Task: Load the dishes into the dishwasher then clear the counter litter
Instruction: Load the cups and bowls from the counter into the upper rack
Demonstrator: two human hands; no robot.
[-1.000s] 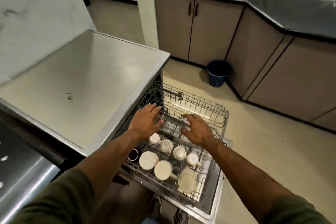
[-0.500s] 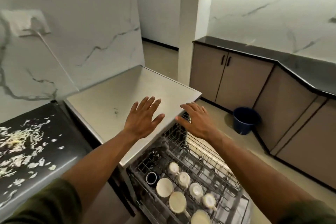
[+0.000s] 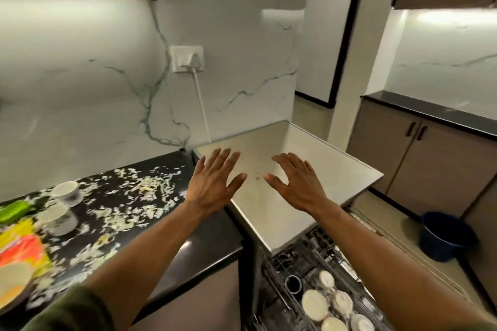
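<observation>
Both hands, left [image 3: 212, 183] and right [image 3: 298, 185], spread wide and empty above the dishwasher top [image 3: 317, 158], cups [image 3: 314, 305] racked below, scraps [image 3: 129, 212] littering the counter [image 3: 204, 239].

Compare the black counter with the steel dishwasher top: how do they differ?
The black counter is dark and glossy; the dishwasher top is pale brushed metal. The counter is strewn with pale shreds and carries cups; the dishwasher top carries only a small stain. Both butt against the marble wall.
</observation>
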